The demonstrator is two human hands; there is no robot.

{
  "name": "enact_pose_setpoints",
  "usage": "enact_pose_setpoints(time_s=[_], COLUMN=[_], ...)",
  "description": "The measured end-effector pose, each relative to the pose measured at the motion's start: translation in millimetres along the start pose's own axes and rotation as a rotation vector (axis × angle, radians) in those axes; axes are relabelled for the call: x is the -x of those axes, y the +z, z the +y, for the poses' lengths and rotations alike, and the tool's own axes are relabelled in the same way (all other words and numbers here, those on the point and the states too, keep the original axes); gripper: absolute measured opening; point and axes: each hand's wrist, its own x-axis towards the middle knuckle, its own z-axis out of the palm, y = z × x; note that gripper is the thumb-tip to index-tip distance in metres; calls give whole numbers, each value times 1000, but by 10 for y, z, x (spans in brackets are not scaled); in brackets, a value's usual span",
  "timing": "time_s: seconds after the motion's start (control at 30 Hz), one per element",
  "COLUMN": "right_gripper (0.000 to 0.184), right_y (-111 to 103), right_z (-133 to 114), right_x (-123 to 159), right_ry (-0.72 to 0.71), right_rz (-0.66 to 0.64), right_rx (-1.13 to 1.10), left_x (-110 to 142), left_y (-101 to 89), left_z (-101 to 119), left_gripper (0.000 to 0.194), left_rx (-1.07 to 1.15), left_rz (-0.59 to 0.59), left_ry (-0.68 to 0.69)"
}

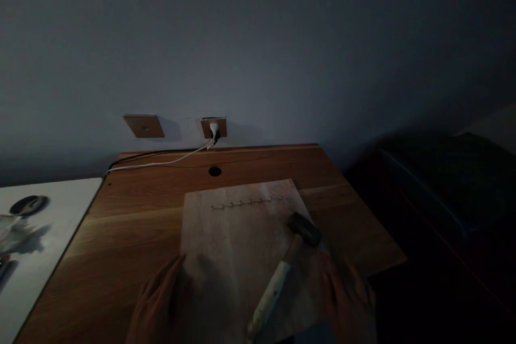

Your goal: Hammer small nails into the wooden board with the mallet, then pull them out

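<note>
A pale wooden board lies on the wooden table, with a row of several small nails standing across its far part. On the board rests a hammer, its dark head at the upper right and its pale-wrapped handle slanting down toward me. My left hand is at the board's left edge, fingers stretched out, fingertips at the edge. At the right edge is my right hand, its fingers spread and slightly blurred. Neither hand is on the hammer. Dim light hides the undersides of both hands.
The wooden table meets a grey wall with a plugged-in socket and a second wall plate. Cables run along the table's back, near a round hole. A white table with small items adjoins at left.
</note>
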Motion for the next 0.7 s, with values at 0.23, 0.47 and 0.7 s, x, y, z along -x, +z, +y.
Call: enact_pose_setpoints(time_s=[0.23, 0.47, 0.7], right_gripper=[54, 53, 45], right_y=[231, 373, 385], right_z=[1532, 2438, 2409], right_x=[-453, -570, -596], right_ry=[304, 451, 449], right_rz=[-29, -33, 6], right_rx=[73, 80, 114], left_x=[-770, -941, -855], left_y=[713, 935, 1072], left_z=[883, 1503, 1632], left_gripper=[61, 53, 53], left_rx=[205, 253, 196], left_rz=[-220, -426, -389], left_ry=[278, 518, 621])
